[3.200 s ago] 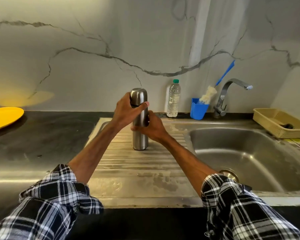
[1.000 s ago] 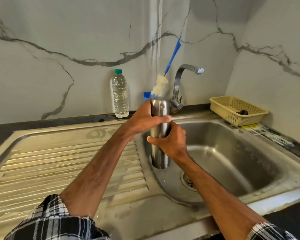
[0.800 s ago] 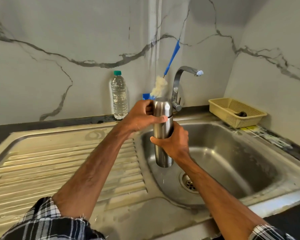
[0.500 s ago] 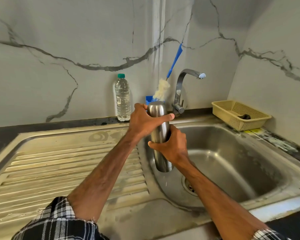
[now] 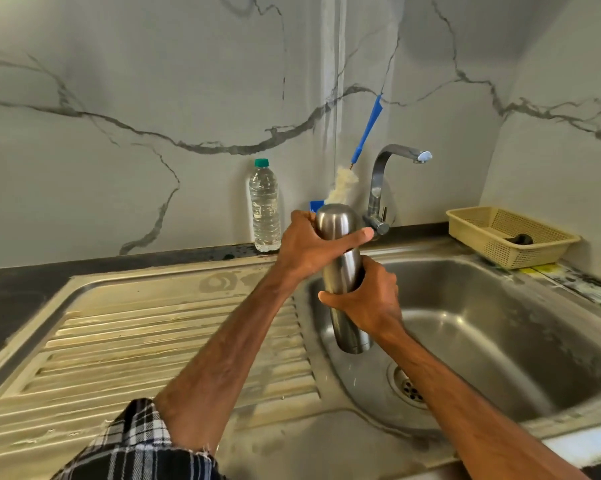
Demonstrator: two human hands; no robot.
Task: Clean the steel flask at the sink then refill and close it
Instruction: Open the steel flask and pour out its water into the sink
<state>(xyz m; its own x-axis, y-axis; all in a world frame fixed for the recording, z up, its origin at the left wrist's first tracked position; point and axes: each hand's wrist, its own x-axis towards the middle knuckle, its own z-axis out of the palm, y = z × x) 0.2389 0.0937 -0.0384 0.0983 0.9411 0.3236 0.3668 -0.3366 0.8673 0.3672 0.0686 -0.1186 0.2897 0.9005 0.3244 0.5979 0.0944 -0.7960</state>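
Observation:
I hold the steel flask [image 5: 344,271] upright over the left edge of the sink basin [image 5: 499,323]. My left hand [image 5: 312,247] wraps round its rounded cap at the top, thumb across the front. My right hand [image 5: 368,299] grips the body of the flask just below. The flask's base hangs above the basin floor, left of the drain [image 5: 408,386]. The tap [image 5: 392,178] stands behind, its spout pointing right, with no water running.
A clear water bottle [image 5: 265,206] with a green cap stands by the wall. A blue cup [image 5: 316,205] holds a blue-handled bottle brush [image 5: 357,157]. A yellow basket [image 5: 506,237] sits at the right. The ribbed drainboard [image 5: 153,341] lies left.
The flask was carried from the drainboard to above the sink basin. Over the last second it stays held there with the same grips, with only small shifts of hands and view.

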